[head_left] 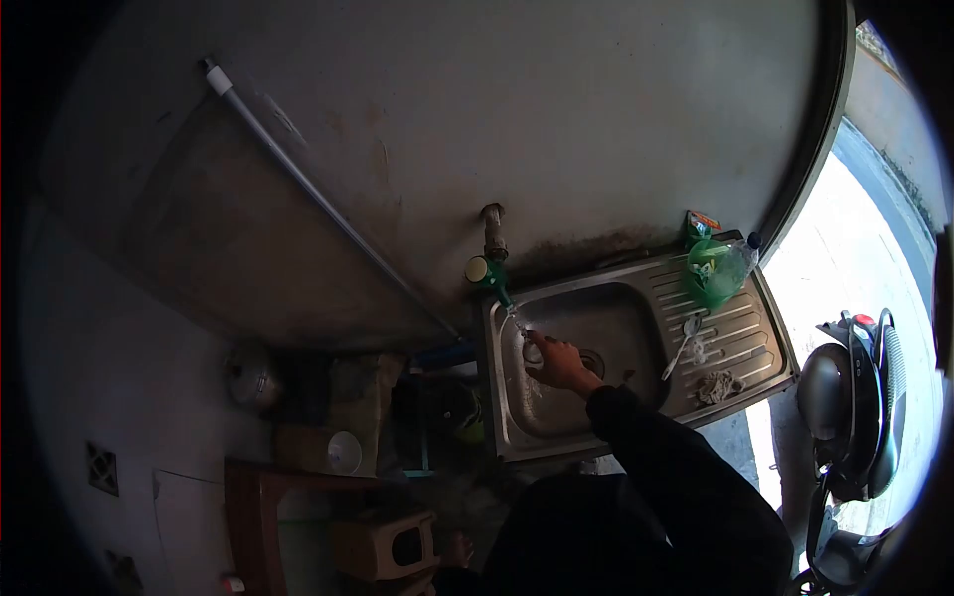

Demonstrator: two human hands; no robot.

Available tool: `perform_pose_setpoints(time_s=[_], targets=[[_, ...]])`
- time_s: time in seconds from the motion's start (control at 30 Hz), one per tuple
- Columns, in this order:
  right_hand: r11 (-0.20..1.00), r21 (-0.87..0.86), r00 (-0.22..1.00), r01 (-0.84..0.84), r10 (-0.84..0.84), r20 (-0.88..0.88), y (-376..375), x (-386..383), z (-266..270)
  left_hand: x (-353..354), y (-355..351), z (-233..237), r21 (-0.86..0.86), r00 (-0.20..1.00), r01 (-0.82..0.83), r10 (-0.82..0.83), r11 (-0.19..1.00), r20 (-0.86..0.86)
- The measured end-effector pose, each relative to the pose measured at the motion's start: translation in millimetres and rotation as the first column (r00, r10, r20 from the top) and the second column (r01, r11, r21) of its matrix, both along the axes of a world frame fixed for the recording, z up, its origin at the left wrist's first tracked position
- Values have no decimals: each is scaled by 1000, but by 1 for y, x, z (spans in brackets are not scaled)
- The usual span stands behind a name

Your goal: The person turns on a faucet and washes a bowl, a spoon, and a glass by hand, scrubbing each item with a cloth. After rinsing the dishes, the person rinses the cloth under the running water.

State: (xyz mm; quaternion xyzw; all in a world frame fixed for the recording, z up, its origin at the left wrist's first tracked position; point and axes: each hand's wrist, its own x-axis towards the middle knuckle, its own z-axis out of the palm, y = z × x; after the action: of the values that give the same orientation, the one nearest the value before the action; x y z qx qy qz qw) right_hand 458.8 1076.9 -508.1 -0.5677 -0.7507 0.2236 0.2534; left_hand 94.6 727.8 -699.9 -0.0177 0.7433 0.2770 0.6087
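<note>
My right hand (562,364), reaching over the steel sink basin (626,338), is closed around a small round, clear cup (533,354). Water runs from the green tap (489,272) down to the hand and splashes in the basin. Fingers hide much of the cup. My left hand (457,549) hangs low at the bottom of the view, beside a cardboard box (383,546); it is dim, and its fingers cannot be made out.
On the drainboard (750,343) lie a spoon (682,348), a crumpled cloth (717,387) and a green-labelled plastic bottle (720,270). A long pole (318,194) leans on the wall. At right stands a motorcycle (855,397). A metal pot (251,377) is at left.
</note>
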Motion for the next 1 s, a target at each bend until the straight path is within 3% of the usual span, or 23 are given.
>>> perform_pose_setpoints(time_s=[0.07,0.13,0.37,0.57,0.63,0.67,0.7,0.73,0.77,0.83,0.87,0.9,0.93,0.97,1.0], targets=[[999,-25,999,-48,48,24,8,-15,-13,-6,-15,-4,-29,996,-24,27,999,87],[988,-140,993,-71,84,86,17,-24,-20,-23,-50,-33,303,970,165,-210,939,121],[983,-170,988,76,-51,147,15,-30,-45,-17,-61,-40,185,996,54,-66,981,60],[952,-211,975,220,-211,65,7,-33,-31,-13,-45,-37,80,1000,-19,19,997,-2],[882,-231,854,411,-461,-241,7,-34,-44,-14,-40,-31,44,998,-46,48,998,-28],[882,-227,854,412,-461,-241,9,-36,-65,-13,-27,-19,47,999,-46,47,998,-25],[802,-361,657,475,-596,-461,14,-37,-93,-10,-4,2,48,995,45,-41,998,-88],[717,-503,385,482,-689,-614,18,-38,-106,-9,14,15,46,980,138,-129,989,-151],[720,-495,383,486,-685,-620,13,-39,-94,-10,25,20,55,980,142,-132,988,-151],[480,-858,-164,185,-845,-508,-11,-41,-48,-15,39,26,110,971,177,-155,978,-181],[485,-854,-170,188,-841,-514,-18,-43,-57,-22,40,23,117,970,183,-160,976,-183],[647,-634,238,424,-755,-611,-30,-48,-77,-29,40,19,114,976,176,-159,978,-146],[798,-320,620,511,-600,-505,-33,-51,-91,-35,41,14,109,981,170,-158,979,-109],[795,-317,615,517,-603,-509,-26,-52,-100,-35,44,13,114,980,178,-166,977,-111],[766,-611,-125,199,-599,-791,-19,-54,-105,-34,46,13,27,980,180,-177,983,-96]])
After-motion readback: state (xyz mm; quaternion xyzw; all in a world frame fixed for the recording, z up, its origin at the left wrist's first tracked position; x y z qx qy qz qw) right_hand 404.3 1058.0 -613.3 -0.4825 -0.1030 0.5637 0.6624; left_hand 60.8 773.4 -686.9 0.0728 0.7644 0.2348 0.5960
